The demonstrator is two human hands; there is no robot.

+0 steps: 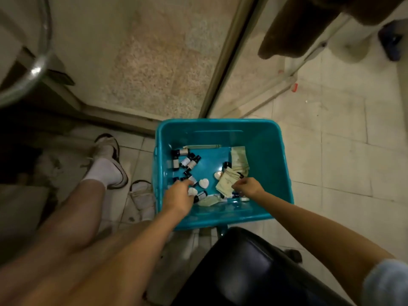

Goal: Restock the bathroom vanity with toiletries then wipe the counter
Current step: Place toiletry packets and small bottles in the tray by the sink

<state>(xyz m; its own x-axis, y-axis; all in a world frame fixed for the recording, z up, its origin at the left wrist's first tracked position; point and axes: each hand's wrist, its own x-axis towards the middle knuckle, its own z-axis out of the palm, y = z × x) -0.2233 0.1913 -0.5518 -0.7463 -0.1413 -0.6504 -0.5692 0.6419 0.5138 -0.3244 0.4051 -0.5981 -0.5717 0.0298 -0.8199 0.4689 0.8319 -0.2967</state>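
A teal plastic bin (267,155) stands on the tiled floor, holding several small dark toiletry bottles (187,162), heart-shaped white soaps (203,183) and pale paper sachets (238,159). My left hand (177,198) reaches into the bin's near left part, fingers curled down onto small bottles beside a soap; what it grips is hidden. My right hand (247,187) is inside the bin to the right and pinches a pale sachet (225,184) with a dark string.
A glass shower door with a metal frame (223,62) rises behind the bin. A brown towel (293,29) hangs at top right. A black padded seat (254,268) lies just below the bin. My legs and sandalled feet (110,164) are at left.
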